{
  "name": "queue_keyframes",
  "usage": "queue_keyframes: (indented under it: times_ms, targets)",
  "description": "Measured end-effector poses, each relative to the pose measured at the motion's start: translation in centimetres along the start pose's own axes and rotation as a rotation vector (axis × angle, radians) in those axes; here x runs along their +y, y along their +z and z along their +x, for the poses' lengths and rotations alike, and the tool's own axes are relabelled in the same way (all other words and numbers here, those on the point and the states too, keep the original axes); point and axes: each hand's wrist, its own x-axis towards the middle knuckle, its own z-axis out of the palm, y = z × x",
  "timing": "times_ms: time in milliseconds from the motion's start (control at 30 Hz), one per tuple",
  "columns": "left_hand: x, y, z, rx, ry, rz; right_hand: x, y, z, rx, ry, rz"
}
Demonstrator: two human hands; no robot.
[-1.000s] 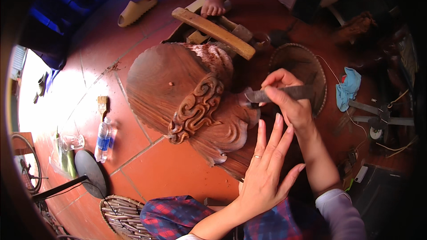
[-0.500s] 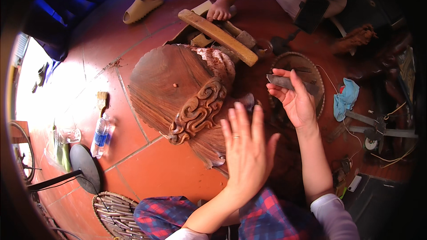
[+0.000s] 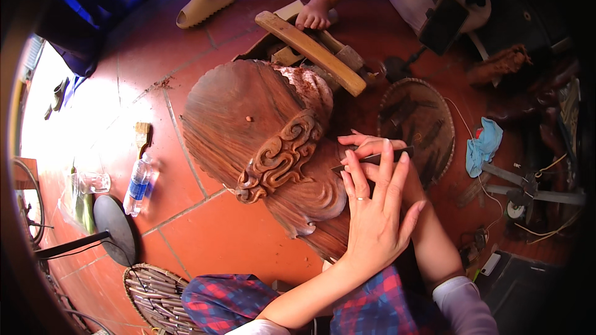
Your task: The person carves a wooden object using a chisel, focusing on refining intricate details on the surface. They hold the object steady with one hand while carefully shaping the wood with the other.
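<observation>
A large carved brown wooden piece (image 3: 223,96) lies before me, with a scalloped edge, a raised scroll band (image 3: 282,155) and swirling relief lower down. My right hand (image 3: 367,144) holds a thin, dark, flat blade (image 3: 392,154) over the lower part of the carving. Across it comes my left hand (image 3: 375,214), a ring on one finger, its fingers stretched out and apart. Its fingertips are at the blade; whether they touch it I cannot tell. Part of my right hand is hidden behind the left.
Behind the carving stands a wooden clamp frame (image 3: 313,53) beside another person's bare foot (image 3: 315,15). A round basket with tools (image 3: 417,127) and a blue cloth (image 3: 484,142) lie right. A water bottle (image 3: 138,189), brush (image 3: 143,136), black stand base (image 3: 116,229) and tool-filled basket (image 3: 155,294) are left.
My right hand has come down and left with the blade, from above the round basket to the carving. My left hand has shifted slightly right, so the two hands now overlap.
</observation>
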Motion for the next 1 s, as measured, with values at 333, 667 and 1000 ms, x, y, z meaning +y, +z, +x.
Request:
queue_keyframes:
  times_ms: [333,667,1000]
  targets:
    - [-0.1,0.4,1.1,0.021,-0.027,-0.071,1.1,0.9,-0.6,0.015,0.022,0.414]
    - [-0.4,-0.4,1.8,-0.031,-0.006,-0.063,-0.2,1.2,-1.3,0.238,0.307,0.567]
    - [-1.5,-1.0,2.0,-0.023,0.021,-0.122,-0.8,1.7,-1.1,0.268,0.375,0.566]
